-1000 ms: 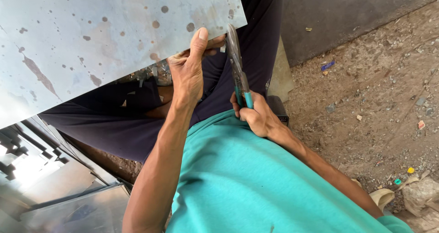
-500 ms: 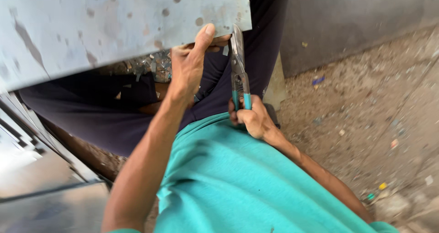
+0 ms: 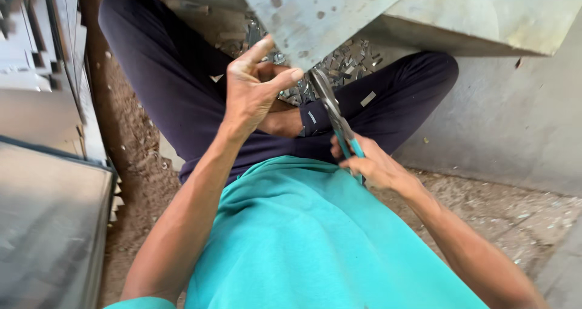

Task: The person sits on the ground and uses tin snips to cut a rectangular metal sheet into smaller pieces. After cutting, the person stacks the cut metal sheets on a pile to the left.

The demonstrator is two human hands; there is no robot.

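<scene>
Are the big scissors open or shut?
Cannot tell. The snips run from the right hand up to the metal sheet, but their blades look like one blurred strip. The left hand pinches the sheet's edge.

Sheet [image 3: 315, 18] blocks top centre; stacked panels [image 3: 42, 182] wall off left; scrap [image 3: 348, 60] litters the lap. Open ground [image 3: 515, 212] lower right.

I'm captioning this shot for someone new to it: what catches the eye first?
The metal sheet fills the top, its corner pinched by the left hand. Below it the right hand grips teal-handled snips, blades at the sheet's edge. Shiny offcuts litter the lap.
</scene>
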